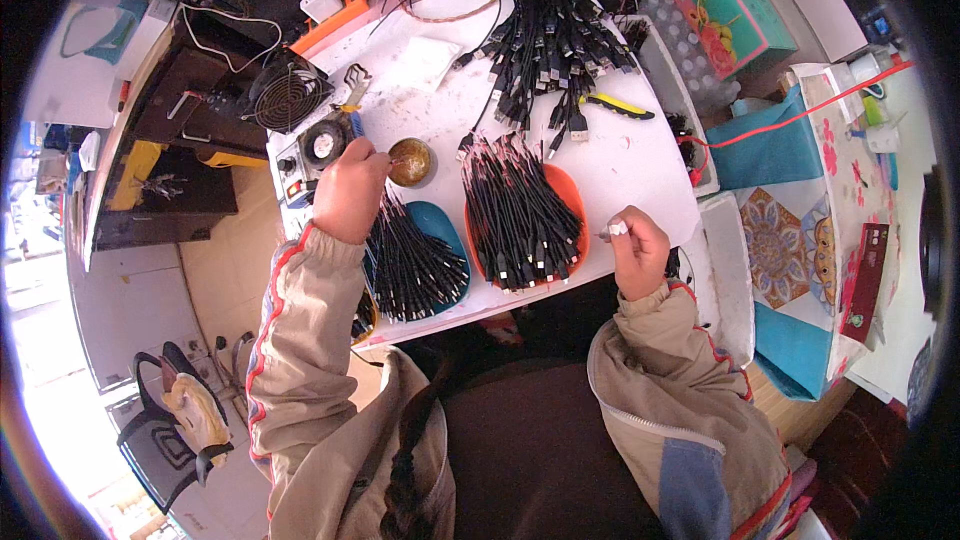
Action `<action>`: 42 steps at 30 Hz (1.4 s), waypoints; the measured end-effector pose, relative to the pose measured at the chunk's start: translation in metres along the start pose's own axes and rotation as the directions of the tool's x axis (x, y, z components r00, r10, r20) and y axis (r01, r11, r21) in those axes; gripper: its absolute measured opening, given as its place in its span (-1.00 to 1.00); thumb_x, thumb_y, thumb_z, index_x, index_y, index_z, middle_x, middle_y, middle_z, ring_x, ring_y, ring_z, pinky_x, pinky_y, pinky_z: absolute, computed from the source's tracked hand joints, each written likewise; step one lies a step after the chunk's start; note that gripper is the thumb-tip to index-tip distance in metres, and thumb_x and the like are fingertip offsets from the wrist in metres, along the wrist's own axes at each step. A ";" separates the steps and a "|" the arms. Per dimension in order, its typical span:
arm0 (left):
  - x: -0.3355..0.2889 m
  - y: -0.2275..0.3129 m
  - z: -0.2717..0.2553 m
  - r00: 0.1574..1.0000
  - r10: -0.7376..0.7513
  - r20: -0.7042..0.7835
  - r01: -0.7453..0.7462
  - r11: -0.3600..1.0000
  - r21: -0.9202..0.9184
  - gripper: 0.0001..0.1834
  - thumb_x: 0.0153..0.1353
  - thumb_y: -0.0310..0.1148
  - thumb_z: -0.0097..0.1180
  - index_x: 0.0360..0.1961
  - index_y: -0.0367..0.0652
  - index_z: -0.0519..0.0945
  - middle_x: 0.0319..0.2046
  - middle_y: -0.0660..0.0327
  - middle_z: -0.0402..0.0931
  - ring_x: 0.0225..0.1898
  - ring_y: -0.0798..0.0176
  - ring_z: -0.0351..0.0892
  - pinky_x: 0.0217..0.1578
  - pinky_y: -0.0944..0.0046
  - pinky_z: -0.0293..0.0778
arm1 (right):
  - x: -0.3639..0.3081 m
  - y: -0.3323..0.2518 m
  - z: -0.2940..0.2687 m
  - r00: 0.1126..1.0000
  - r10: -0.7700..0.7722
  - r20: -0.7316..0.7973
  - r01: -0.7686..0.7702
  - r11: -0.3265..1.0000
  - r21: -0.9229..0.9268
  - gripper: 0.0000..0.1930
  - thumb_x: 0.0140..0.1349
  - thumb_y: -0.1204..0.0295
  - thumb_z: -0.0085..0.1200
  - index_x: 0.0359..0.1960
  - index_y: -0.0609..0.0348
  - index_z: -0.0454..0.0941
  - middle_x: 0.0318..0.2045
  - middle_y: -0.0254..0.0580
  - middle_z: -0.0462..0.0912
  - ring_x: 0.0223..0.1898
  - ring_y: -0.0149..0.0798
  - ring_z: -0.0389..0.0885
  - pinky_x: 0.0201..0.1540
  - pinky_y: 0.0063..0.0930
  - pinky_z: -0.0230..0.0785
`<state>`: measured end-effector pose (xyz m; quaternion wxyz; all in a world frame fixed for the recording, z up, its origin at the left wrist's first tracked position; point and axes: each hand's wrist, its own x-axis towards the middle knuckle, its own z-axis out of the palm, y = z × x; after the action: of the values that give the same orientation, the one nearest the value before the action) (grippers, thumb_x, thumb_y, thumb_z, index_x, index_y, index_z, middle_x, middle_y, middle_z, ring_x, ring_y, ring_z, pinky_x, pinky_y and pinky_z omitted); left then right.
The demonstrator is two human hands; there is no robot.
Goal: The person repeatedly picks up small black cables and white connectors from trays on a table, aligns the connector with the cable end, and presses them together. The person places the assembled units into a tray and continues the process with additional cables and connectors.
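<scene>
My left hand [350, 188] is pinched at the left edge of a small round tin [410, 164] with a brownish-gold inside. Whatever its fingertips hold is too small to make out. Below it, a bundle of short black cables [415, 265] fans out over a blue tray [455, 230]. Another bundle of black cables [522, 215], with bare reddish wire ends and small metal plugs, lies on an orange tray [574, 202]. Right of that tray, my right hand [640, 248] is closed, with white wrapping on a finger. A small greyish tip shows at its fingers, too unclear to name.
At the back of the white table [650, 175] lies a large heap of black USB cables [555, 35]. Yellow-and-black cutters [618, 106] lie beside it. A black fan [286, 100], a solder spool [322, 144] and an orange power strip [330, 22] line the left side.
</scene>
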<state>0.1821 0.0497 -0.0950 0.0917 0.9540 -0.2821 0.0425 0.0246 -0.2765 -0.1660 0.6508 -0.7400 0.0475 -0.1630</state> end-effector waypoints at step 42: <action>-0.044 0.011 -0.029 0.911 -0.280 -0.303 0.104 0.867 -0.487 -0.90 0.08 -0.52 0.19 -0.36 -0.32 0.63 -0.40 0.04 0.55 -0.38 0.02 0.56 -0.33 0.20 0.46 | 0.155 -0.066 0.189 0.550 0.178 0.816 0.671 0.486 -0.559 0.26 -0.30 -0.07 0.42 0.40 0.04 -0.16 -0.04 0.10 0.56 0.06 0.08 0.42 0.00 0.04 0.18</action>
<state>0.1391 0.0700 -0.0703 0.3698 0.9036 -0.1642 0.1407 0.2191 -0.1312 -0.0928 0.1207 -0.9386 -0.2992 0.1222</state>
